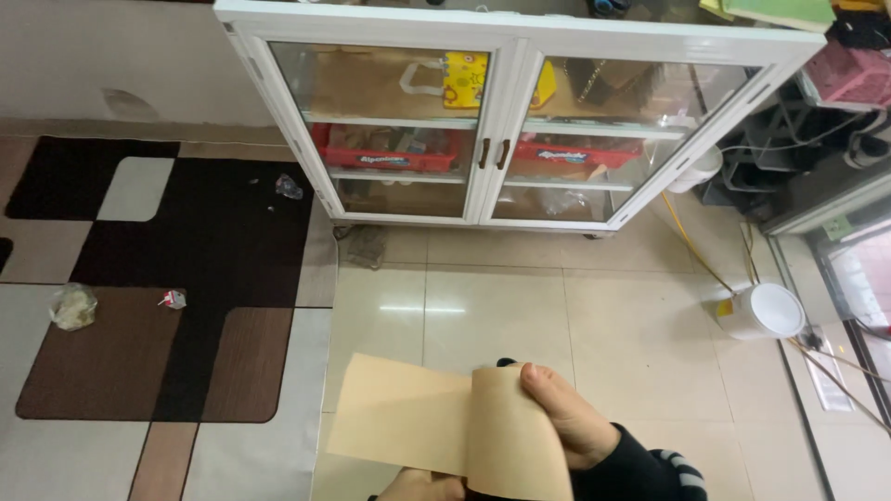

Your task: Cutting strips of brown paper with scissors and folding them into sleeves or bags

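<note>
A tan paper sheet (pixel 408 416), bent into a fold, is held low in the view over the tiled floor. My right hand (pixel 566 417), in a dark sleeve with pale stripes, pinches the curled right part of the sheet, thumb on top. Only a bit of my left hand (pixel 419 484) shows at the bottom edge, under the paper and touching it from below.
A white glass-door cabinet (pixel 506 130) with red boxes on its shelves stands ahead. A white bucket (pixel 763 311) and yellow cord lie on the floor at right. A patterned brown and black rug (pixel 186 278) with scraps of litter covers the left.
</note>
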